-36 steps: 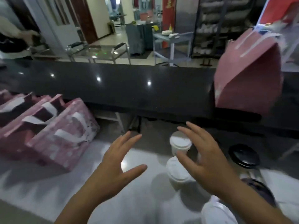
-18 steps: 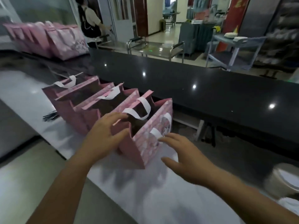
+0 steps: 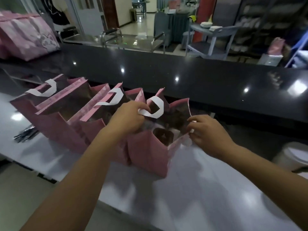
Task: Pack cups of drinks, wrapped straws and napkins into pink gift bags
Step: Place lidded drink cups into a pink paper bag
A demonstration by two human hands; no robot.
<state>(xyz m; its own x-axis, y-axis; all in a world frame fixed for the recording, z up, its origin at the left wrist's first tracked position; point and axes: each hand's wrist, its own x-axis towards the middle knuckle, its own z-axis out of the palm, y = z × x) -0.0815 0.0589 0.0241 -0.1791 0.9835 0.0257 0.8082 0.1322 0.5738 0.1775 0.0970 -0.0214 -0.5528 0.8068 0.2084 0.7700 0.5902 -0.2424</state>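
Three open pink gift bags with white handles stand in a row on the white counter (image 3: pixel 208 194). The nearest pink gift bag (image 3: pixel 146 152) is held at both sides. My left hand (image 3: pixel 128 117) pinches its left rim beside the white handle (image 3: pixel 155 109). My right hand (image 3: pixel 208 132) grips its right rim. The bag's mouth is spread open and its inside looks dark. Two more bags (image 3: pixel 66 124) stand to its left. At the right edge I see one white-lidded cup (image 3: pixel 295 155), blurred.
A black raised countertop (image 3: pixel 200 84) runs behind the bags. More pink bags (image 3: pixel 25 37) stand on it at far left. Dark wrapped straws (image 3: pixel 25 134) lie on the white counter at left. Chairs and tables fill the room beyond.
The view swung left from the cups to the bag row. Both hands moved from hovering onto the nearest bag and closed on its rims, pulling it open.
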